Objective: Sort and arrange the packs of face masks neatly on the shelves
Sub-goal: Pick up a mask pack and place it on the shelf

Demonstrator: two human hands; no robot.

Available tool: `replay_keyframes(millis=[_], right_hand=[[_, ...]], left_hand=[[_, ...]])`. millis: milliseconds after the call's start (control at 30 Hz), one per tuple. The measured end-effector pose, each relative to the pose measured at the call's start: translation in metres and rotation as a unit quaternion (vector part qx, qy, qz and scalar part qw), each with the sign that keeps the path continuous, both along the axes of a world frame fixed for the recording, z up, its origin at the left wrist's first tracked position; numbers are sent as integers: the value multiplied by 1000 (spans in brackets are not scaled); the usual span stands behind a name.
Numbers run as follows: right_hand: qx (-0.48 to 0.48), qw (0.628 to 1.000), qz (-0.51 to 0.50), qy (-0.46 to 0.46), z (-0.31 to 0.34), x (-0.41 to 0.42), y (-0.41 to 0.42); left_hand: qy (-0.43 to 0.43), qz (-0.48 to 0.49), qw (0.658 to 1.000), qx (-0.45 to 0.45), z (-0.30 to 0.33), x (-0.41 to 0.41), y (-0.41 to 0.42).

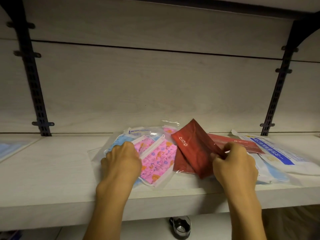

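Several mask packs lie in a loose heap on the pale wooden shelf point(52, 170). My left hand point(121, 160) rests on a clear pack of pink flowered masks point(159, 158), with light blue masks point(121, 141) under it; its fingers are curled down over the pack's left part. My right hand point(233, 161) pinches the edge of a dark red pack point(194, 148) and tilts it up off the shelf. A second red pack point(239, 142) lies flat behind it. To the right lies a white pack with a blue label point(277, 151).
Black slotted uprights point(34, 94) point(277, 101) stand against the back wall at left and right. Another shelf point(225, 4) runs overhead. A blue mask pack point(8, 149) sits at the far left. Below the shelf a dark metal object point(181, 226) shows.
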State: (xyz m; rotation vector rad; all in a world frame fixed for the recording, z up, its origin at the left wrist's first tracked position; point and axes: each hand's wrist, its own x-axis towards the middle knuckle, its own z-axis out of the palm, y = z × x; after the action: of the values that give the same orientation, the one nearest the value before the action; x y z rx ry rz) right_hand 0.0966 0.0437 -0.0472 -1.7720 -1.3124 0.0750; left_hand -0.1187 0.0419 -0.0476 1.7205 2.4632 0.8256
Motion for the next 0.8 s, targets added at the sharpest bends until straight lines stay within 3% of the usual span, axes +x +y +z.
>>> replay_keyframes(millis=[300,533,800], right_hand=[[76,988,68,114,0,12,-13],[139,968,120,172,5,31,-29],[175,944,161,227,5,54,-51]], left_hand=[[-39,26,995,84,18,16,-24],[-52,10,994,97,21,31,-35],[-52,38,948,311,34,62,-71]])
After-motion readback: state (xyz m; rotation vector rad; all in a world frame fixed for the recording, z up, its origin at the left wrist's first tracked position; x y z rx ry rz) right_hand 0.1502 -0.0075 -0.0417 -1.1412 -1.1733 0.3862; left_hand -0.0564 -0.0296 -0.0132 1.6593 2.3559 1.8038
